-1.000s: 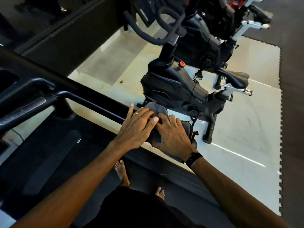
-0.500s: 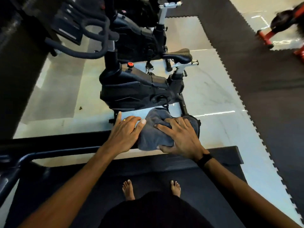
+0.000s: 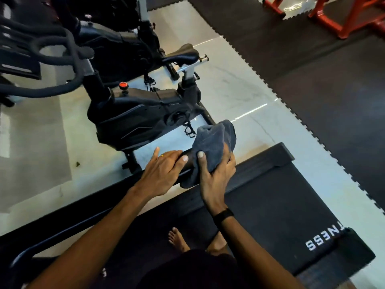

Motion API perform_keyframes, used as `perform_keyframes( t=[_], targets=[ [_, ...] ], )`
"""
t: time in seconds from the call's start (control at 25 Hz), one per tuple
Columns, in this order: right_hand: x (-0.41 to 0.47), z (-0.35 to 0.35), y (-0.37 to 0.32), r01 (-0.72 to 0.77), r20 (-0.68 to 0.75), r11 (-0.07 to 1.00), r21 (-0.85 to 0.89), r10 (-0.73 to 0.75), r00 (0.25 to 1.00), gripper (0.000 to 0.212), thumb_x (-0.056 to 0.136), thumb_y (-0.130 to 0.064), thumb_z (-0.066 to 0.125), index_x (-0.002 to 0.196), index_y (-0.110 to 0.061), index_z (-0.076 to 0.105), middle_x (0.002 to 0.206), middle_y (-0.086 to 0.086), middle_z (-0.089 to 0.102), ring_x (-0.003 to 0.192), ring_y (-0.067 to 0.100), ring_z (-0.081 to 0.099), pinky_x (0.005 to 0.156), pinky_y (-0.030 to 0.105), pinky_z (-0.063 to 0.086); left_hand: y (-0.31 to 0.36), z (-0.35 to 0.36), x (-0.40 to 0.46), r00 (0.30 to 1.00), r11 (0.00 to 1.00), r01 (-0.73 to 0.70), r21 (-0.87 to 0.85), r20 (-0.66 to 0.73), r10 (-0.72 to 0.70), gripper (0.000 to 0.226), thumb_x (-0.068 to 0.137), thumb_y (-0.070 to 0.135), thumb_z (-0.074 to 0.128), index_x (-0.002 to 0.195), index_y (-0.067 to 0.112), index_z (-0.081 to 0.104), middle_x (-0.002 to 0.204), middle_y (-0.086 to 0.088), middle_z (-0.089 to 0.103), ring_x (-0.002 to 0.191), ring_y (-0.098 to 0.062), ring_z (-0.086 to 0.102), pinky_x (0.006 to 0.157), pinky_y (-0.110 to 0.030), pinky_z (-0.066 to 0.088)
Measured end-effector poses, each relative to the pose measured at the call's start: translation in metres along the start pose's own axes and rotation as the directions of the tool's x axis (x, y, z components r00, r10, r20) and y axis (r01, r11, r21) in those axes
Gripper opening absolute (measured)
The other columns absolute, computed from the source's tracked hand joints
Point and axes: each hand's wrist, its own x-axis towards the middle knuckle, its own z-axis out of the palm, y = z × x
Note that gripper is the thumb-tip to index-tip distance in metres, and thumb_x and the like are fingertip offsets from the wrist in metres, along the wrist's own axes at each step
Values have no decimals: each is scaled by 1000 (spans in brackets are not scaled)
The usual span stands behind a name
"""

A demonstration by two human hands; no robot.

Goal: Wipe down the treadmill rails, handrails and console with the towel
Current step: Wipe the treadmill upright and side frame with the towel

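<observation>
A grey towel is wrapped over the far end of the treadmill's black handrail, which runs from the lower left to the middle of the view. My right hand grips the towel around the rail's end, thumb on top. Just left of it, my left hand rests on the bare rail with its fingers curled over it and touching the towel's edge. The treadmill belt lies below, with my bare feet on it. The console is out of view.
A black exercise bike stands close beyond the handrail on the pale floor, its pedal near the towel. A second bike's handlebars fill the upper left. Dark floor mats and red equipment lie to the right.
My view has swung right along the treadmill. Both hands slid the towel along the handrail to its far end, and my right hand now wraps the towel around the rail tip.
</observation>
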Motion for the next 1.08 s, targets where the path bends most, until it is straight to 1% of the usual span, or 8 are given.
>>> perform_keyframes(
  t=[0.16,0.28,0.4,0.48,0.72,0.88,0.96,1.08],
  targets=[
    [-22,20,-3,-122,-98,965,231,148,984,72,91,-61,51,153,-31,28,151,-6,35,140,13,30,115,45,30,6,12,28,991,993,-28,119,136,12,67,96,54,15,149,21,40,146,2,48,139,-16,41,122,-41,16],
    [6,21,3,-177,-48,885,431,218,975,65,91,-56,58,147,-30,41,144,-7,50,134,11,46,109,37,41,19,20,35,997,990,15,143,78,-26,54,104,39,25,151,14,35,147,-9,48,136,-28,45,111,-40,33],
    [62,8,16,-404,187,704,584,368,911,29,90,-41,66,108,-18,67,106,0,72,98,17,68,85,36,54,35,15,32,995,993,66,98,61,-72,51,107,42,28,153,22,33,154,-2,42,141,-22,37,112,-38,29],
    [78,6,27,-497,311,642,584,388,868,16,96,-29,63,88,-15,66,88,3,69,83,17,64,75,33,51,38,14,30,994,995,64,81,79,-70,50,106,40,31,153,23,31,157,0,38,143,-20,34,112,-35,26],
    [29,21,39,-641,337,329,693,638,692,31,101,-45,50,89,-19,62,80,-2,64,80,17,59,77,34,48,35,14,30,994,995,89,50,58,-92,50,106,42,31,153,26,34,158,1,36,144,-18,34,112,-32,26],
    [-18,38,-3,-301,26,620,724,412,911,55,96,-56,44,131,-15,53,134,10,60,126,21,56,106,40,44,34,13,36,996,992,-13,122,93,2,53,102,49,33,149,26,38,152,7,41,138,-17,42,109,-37,36],
    [27,30,8,-283,33,702,653,347,937,40,96,-51,44,104,-17,64,118,18,68,113,31,63,99,49,47,34,13,38,996,995,18,103,85,-27,55,99,57,27,146,32,40,148,11,43,137,-13,41,107,-31,33],
    [67,28,49,-467,130,521,715,557,820,29,97,-44,52,76,-26,60,77,-3,65,78,18,57,81,42,46,31,15,37,997,998,49,-33,62,-47,76,90,70,15,151,31,37,155,8,40,142,-10,35,117,-33,26]
  ],
)
